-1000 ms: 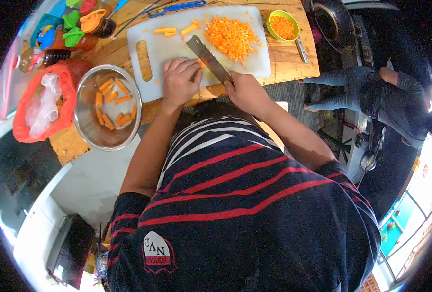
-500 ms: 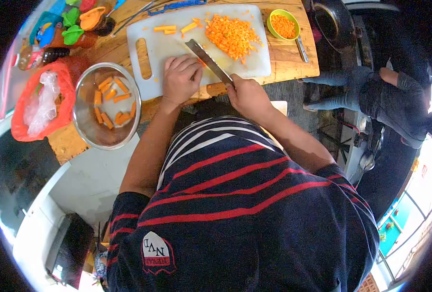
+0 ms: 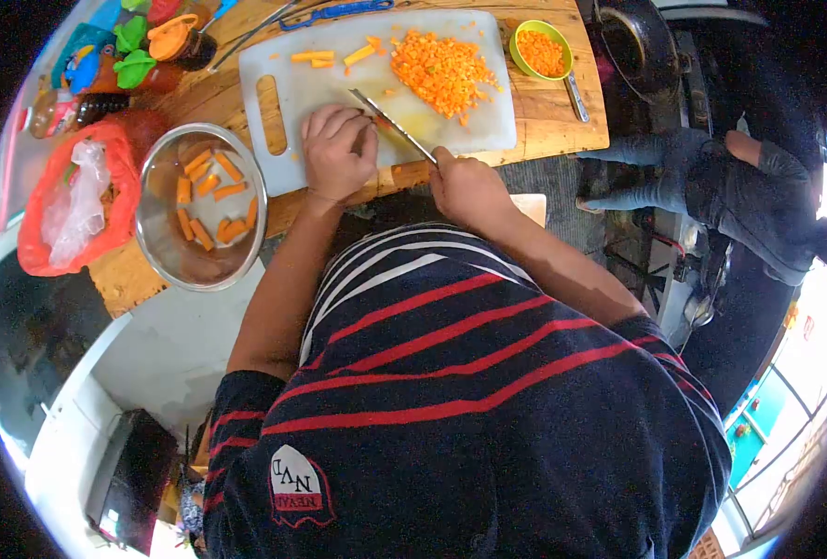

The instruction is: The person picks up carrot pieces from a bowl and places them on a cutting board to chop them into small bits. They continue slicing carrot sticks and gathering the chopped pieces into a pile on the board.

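Note:
My right hand (image 3: 470,190) grips the handle of a kitchen knife (image 3: 399,129), its blade slanting up and left over the white cutting board (image 3: 288,102). Just left of the blade, my left hand (image 3: 338,154) is closed with curled fingers on a carrot piece, mostly hidden, a bit of orange showing by the fingertips. A heap of diced carrot (image 3: 440,70) lies on the right part of the board. Several carrot sticks (image 3: 313,58) rest near its far edge.
Left of the board stands a steel bowl (image 3: 150,224) with carrot sticks, beside a red plastic bag (image 3: 41,224). A green bowl (image 3: 520,63) of diced carrot and a spoon (image 3: 576,98) sit at the right. Bottles and lidded jars crowd the far left. Another person (image 3: 758,191) stands at right.
The knife blade has turned more edge-on and its tip has dropped slightly toward me. My left hand has shifted a little left, still curled beside the blade.

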Demonstrator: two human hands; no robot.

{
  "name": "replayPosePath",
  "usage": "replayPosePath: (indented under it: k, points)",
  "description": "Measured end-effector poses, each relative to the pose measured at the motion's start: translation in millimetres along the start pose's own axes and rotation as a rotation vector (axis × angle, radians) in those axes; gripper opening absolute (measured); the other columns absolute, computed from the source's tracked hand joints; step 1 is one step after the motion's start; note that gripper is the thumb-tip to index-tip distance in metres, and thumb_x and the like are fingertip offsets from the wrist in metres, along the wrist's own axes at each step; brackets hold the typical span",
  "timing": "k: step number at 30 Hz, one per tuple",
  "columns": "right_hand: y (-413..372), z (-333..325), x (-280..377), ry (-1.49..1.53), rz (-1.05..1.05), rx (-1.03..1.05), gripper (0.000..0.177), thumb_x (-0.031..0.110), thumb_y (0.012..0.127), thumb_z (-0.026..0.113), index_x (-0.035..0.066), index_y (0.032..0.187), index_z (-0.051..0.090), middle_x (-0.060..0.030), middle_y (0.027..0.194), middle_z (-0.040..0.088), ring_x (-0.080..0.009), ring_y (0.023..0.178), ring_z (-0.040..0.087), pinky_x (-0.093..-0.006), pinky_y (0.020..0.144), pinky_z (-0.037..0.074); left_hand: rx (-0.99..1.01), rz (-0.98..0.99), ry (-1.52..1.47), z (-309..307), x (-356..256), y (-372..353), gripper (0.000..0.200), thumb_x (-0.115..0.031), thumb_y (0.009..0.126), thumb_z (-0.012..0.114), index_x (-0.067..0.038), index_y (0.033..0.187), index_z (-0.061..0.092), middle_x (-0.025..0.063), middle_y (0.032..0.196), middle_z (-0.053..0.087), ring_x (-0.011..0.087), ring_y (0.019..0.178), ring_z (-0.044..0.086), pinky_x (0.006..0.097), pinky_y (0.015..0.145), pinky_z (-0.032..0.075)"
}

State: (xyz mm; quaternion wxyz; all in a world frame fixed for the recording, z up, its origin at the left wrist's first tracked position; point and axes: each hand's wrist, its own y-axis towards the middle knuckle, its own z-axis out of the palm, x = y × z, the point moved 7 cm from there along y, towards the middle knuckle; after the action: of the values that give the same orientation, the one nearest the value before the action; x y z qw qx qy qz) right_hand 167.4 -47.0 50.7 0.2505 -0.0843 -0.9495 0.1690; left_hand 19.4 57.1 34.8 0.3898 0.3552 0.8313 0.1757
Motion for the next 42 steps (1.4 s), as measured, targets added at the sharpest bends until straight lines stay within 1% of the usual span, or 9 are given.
replayPosePath:
  k: [2, 3, 5, 8, 20, 27, 29, 37, 42]
  points:
    - [0, 2, -1, 0.008, 0.011, 0.03, 0.021, 0.021, 0.097, 0.052, 0.001, 0.103, 0.054, -0.0285, 0.074, 0.065, -0.0478, 0.071, 0.065, -0.0585, 0.066, 0.051, -0.019, -0.083, 0.021, -6, 5, 1, 0.033, -0.01, 0.074, 0.072, -0.004, 0.106, 0.069, 0.0125, 0.106, 0.068, 0.0328, 0.106, 0.061, 0.0459, 0.095, 0.044]
    - [1, 0, 1, -0.006, 0.014, 0.047, 0.019, 0.017, 0.095, 0.051, 0.0, 0.101, 0.055, -0.0287, 0.075, 0.066, -0.0472, 0.073, 0.067, -0.0578, 0.068, 0.053, -0.019, -0.084, 0.018, -7, 2, 3, 0.033, -0.01, 0.074, 0.072, -0.004, 0.106, 0.069, 0.0125, 0.106, 0.068, 0.0328, 0.106, 0.061, 0.0459, 0.095, 0.044]
    - [2, -1, 4, -0.021, 0.015, 0.067, 0.017, 0.014, 0.092, 0.049, 0.0, 0.099, 0.055, -0.0289, 0.075, 0.067, -0.0466, 0.074, 0.069, -0.0571, 0.07, 0.055, -0.105, -0.145, 0.011, -14, 0, 4, 0.059, -0.01, 0.076, 0.067, -0.001, 0.133, 0.056, 0.0183, 0.128, 0.061, 0.0379, 0.117, 0.057, 0.05, 0.103, 0.041]
    - [3, 0, 4, -0.053, 0.049, 0.106, 0.018, 0.012, 0.091, 0.048, 0.0, 0.101, 0.055, -0.0298, 0.079, 0.068, -0.0465, 0.078, 0.069, -0.0569, 0.072, 0.055, -0.002, 0.001, 0.009, -4, -1, 2, 0.072, -0.009, 0.076, 0.062, 0.0, 0.145, 0.043, 0.02, 0.141, 0.053, 0.04, 0.128, 0.051, 0.0519, 0.11, 0.036]
    - [11, -5, 9, -0.082, 0.111, 0.205, 0.022, 0.012, 0.09, 0.049, -0.001, 0.105, 0.057, -0.0305, 0.083, 0.068, -0.0461, 0.082, 0.07, -0.0568, 0.075, 0.056, 0.04, -0.138, -0.035, -2, 9, 4, 0.073, -0.006, 0.071, 0.058, -0.001, 0.143, 0.046, 0.0221, 0.136, 0.056, 0.0394, 0.128, 0.052, 0.0524, 0.112, 0.034]
    - [8, -6, 2, 0.038, 0.003, 0.033, 0.023, 0.02, 0.094, 0.052, -0.001, 0.101, 0.058, -0.0286, 0.079, 0.067, -0.0472, 0.075, 0.067, -0.0577, 0.071, 0.054, -0.023, -0.185, -0.041, -7, 14, 5, 0.063, -0.004, 0.074, 0.058, 0.0, 0.136, 0.053, 0.0223, 0.13, 0.06, 0.04, 0.125, 0.053, 0.0514, 0.11, 0.036]
    - [5, -10, -1, 0.124, -0.003, -0.026, 0.024, 0.022, 0.095, 0.054, -0.001, 0.1, 0.059, -0.0285, 0.077, 0.066, -0.0474, 0.074, 0.066, -0.0576, 0.07, 0.053, -0.07, -0.219, -0.08, -6, 19, 4, 0.05, -0.004, 0.075, 0.059, -0.001, 0.124, 0.062, 0.019, 0.127, 0.062, 0.0382, 0.123, 0.055, 0.0495, 0.108, 0.038]
    - [-4, -23, -17, 0.386, 0.057, -0.205, 0.025, 0.02, 0.094, 0.065, -0.004, 0.093, 0.064, -0.0273, 0.067, 0.061, -0.0419, 0.063, 0.064, -0.0461, 0.059, 0.048, 0.037, -0.127, 0.002, -2, 11, 3, 0.032, -0.008, 0.074, 0.065, -0.009, 0.105, 0.072, 0.0097, 0.12, 0.067, 0.0335, 0.12, 0.057, 0.0469, 0.105, 0.04]
    - [-14, -28, -28, 0.294, 0.079, -0.166, 0.024, 0.019, 0.092, 0.062, -0.003, 0.096, 0.066, -0.0308, 0.08, 0.065, -0.0482, 0.079, 0.065, -0.0542, 0.072, 0.052, 0.227, 0.021, -0.008, 7, -6, 13, 0.029, -0.008, 0.077, 0.068, -0.01, 0.106, 0.073, 0.0065, 0.121, 0.069, 0.0327, 0.126, 0.054, 0.0472, 0.109, 0.037]
